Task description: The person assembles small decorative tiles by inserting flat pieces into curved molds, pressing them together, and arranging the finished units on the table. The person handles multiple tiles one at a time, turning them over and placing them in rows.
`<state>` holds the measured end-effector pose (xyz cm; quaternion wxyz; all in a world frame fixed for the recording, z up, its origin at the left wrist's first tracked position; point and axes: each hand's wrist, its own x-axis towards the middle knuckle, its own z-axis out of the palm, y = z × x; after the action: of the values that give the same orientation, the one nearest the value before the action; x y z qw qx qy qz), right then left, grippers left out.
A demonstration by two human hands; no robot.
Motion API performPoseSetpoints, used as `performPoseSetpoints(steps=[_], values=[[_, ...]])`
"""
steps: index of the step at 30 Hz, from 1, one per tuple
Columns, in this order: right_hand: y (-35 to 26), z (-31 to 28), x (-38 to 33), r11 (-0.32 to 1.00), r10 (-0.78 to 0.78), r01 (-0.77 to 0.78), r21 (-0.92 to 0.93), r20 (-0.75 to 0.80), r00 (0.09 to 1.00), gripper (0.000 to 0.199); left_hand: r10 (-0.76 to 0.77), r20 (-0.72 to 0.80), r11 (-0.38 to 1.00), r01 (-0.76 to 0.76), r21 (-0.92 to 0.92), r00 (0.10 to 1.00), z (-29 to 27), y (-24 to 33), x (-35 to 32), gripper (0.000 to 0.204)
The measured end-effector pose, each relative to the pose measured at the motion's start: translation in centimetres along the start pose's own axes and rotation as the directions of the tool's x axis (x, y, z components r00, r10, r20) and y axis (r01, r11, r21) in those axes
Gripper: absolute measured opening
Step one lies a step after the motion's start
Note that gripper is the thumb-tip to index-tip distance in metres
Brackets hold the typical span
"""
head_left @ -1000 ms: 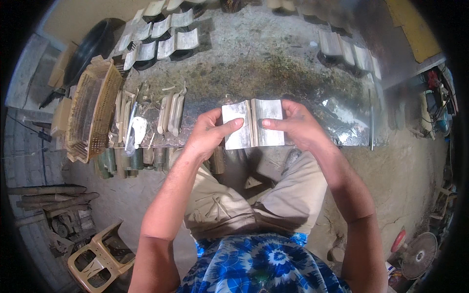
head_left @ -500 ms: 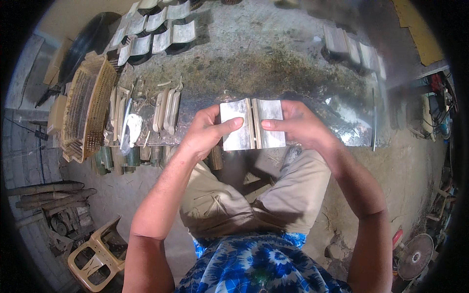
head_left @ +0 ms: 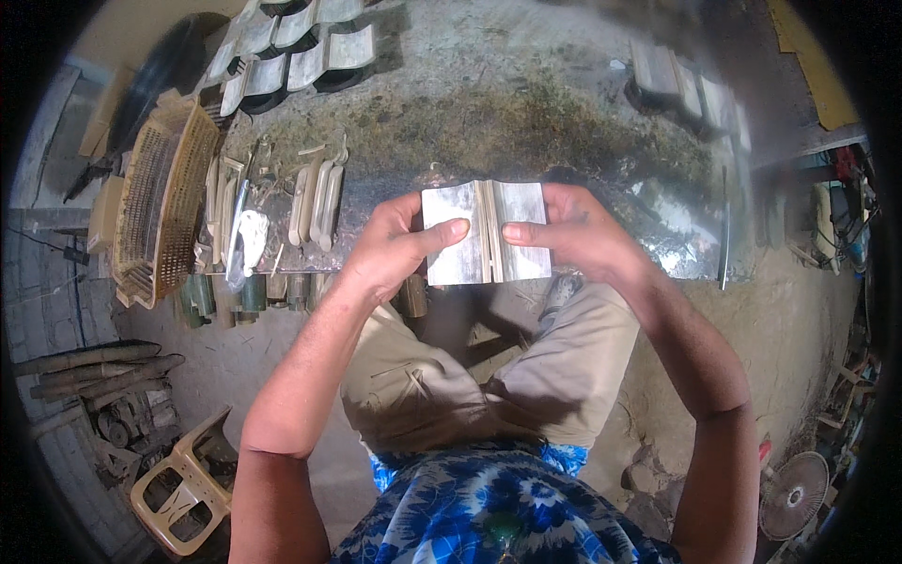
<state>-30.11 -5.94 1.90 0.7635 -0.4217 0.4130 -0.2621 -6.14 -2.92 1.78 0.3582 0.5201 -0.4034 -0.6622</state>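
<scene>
Hands hold one metal piece (head_left: pixel 486 232) between them, above the knees: the left hand (head_left: pixel 390 252) is closed on its left edge with the thumb lying across the face, and the right hand (head_left: pixel 573 230) grips the right edge, thumb pointing inward. The piece is a shiny sheet with a raised rib down its middle. Compared with a second ago, the grip looks the same, but the thumbs have moved closer to the rib and the whole piece now sits nearer to the camera, so I judge the person is inspecting or pressing it, not yet putting it down. Just beyond the hands lies a large metal sheet (head_left: pixel 658 235) on the ground. To the left of the left hand are pale curved parts (head_left: pixel 317 202), and farther left a basket (head_left: pixel 164 202). More metal pieces (head_left: pixel 291 66) lie far ahead.
</scene>
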Motion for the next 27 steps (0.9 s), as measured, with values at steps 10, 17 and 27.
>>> performPoseSetpoints(steps=[10,17,27], values=[[0.17,0.01,0.01,0.999,-0.027,0.027,-0.019,-0.002,1.0,0.045,0.007,-0.006,1.0,-0.007,0.025,1.0,0.13,0.2,-0.07,0.039],[-0.07,0.19,-0.12,0.999,-0.023,0.023,-0.027,-0.001,1.0,0.046,-0.055,0.016,0.997,0.054,0.057,0.998,0.1,0.82,-0.18,0.049],[-0.54,0.28,-0.32,0.999,-0.016,0.017,-0.036,0.016,1.0,0.047,-0.002,-0.018,0.997,0.003,0.071,1.0,0.15,0.24,0.02,0.038]])
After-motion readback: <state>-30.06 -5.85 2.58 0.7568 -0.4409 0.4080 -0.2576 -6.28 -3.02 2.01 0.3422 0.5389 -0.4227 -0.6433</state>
